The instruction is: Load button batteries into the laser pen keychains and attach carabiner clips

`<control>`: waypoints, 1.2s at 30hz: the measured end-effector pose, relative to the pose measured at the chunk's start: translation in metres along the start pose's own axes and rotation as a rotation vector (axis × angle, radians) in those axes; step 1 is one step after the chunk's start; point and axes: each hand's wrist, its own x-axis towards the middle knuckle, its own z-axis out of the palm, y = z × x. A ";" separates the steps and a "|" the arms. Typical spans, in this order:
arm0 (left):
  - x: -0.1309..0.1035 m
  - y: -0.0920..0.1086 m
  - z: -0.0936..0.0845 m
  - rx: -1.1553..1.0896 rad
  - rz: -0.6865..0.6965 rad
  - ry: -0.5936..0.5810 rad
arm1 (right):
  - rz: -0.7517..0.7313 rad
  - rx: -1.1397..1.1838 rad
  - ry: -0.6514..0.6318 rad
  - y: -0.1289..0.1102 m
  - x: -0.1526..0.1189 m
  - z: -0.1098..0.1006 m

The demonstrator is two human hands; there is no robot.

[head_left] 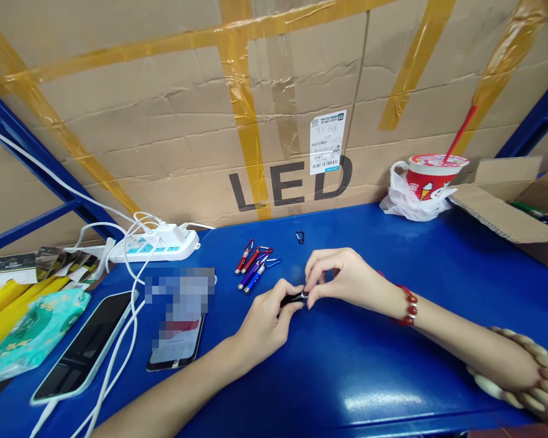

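Note:
A small black keychain flashlight point(293, 298) lies across the fingers of my left hand point(267, 319), which is closed around its barrel. My right hand point(340, 277) pinches the silver end of the same flashlight between thumb and fingertips; whether a smaller part is held there, I cannot tell. Beyond my hands, several similar pen-shaped flashlights lie side by side, among them a red one point(244, 258) and a blue one point(254, 280), with small carabiner clips attached. A loose black carabiner point(300, 236) rests farther back on the blue table point(369, 377).
Left of my hands lie a phone point(176, 347), a second phone point(84, 350) with a charging cable, and a white power strip point(182, 243). A red cup point(432, 179) in a plastic bag and an open carton point(511, 210) stand back right. A large cardboard box point(173, 134) backs the table.

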 end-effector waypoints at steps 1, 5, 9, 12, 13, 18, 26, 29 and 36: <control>0.000 -0.001 0.000 0.007 0.001 0.012 | 0.027 0.026 -0.007 0.001 0.001 0.001; -0.001 -0.003 0.002 0.015 0.019 0.090 | 0.172 0.217 -0.035 0.003 0.002 0.006; -0.001 0.000 0.003 0.024 0.056 0.134 | 0.458 0.528 -0.168 0.003 -0.001 0.010; -0.001 0.002 0.002 0.054 0.078 0.132 | 0.567 0.673 -0.230 0.003 -0.003 0.012; 0.000 0.002 0.002 0.065 0.081 0.139 | 0.569 0.694 -0.228 0.002 -0.003 0.013; 0.003 0.001 0.001 0.074 0.031 0.174 | 0.481 0.612 -0.112 -0.003 0.001 0.016; 0.004 0.003 -0.002 0.070 -0.057 0.160 | -0.133 -0.065 0.114 0.007 0.002 0.007; 0.004 0.003 -0.002 0.114 -0.074 0.118 | -0.329 -0.198 0.092 0.013 0.000 0.001; 0.002 0.004 -0.002 0.163 -0.083 -0.024 | -0.451 -0.545 0.017 0.008 -0.002 -0.007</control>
